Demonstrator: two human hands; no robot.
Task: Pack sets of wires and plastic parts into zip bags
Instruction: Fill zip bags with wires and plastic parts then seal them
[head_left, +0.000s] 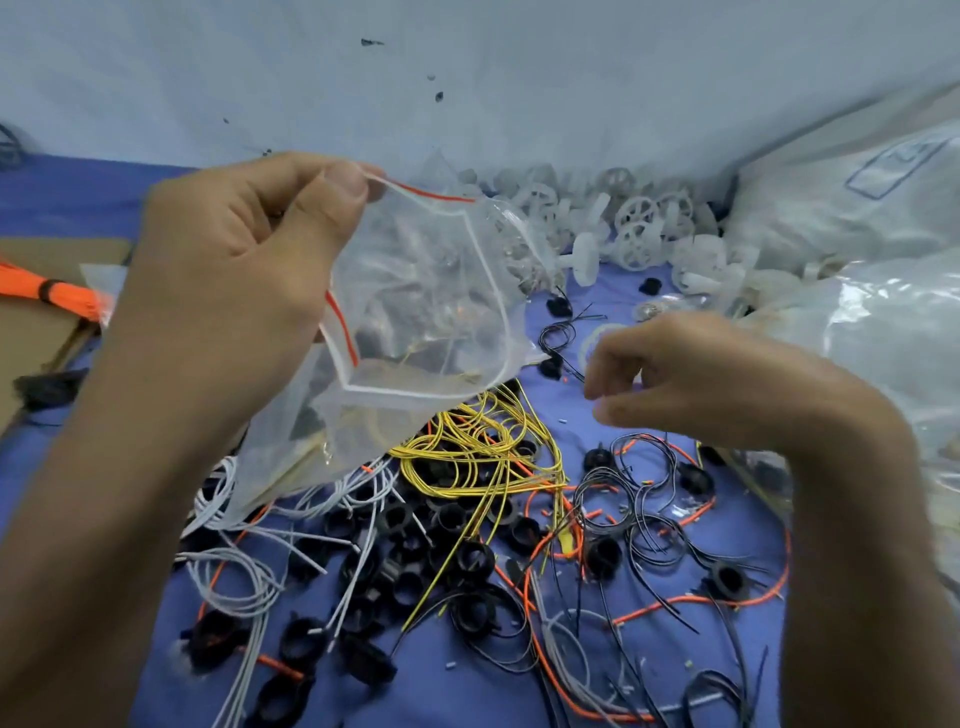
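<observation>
Firmly, the left hand (244, 249) pinched the zip bag (415, 312) by its rim; the right hand (701, 384) hovered, fingers loosely curled.

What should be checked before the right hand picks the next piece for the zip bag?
1. Clear plastic zip bag with red seal strip gripped by left hand: ok.
2. Bag mouth spread open: ok.
3. Right hand empty: cannot tell, blurred.
4. Thin yellow wires lying loose below the bag: ok.
5. Black plastic rings loose on the blue cloth: ok.
6. Set inside the bag complete: cannot tell.
</observation>
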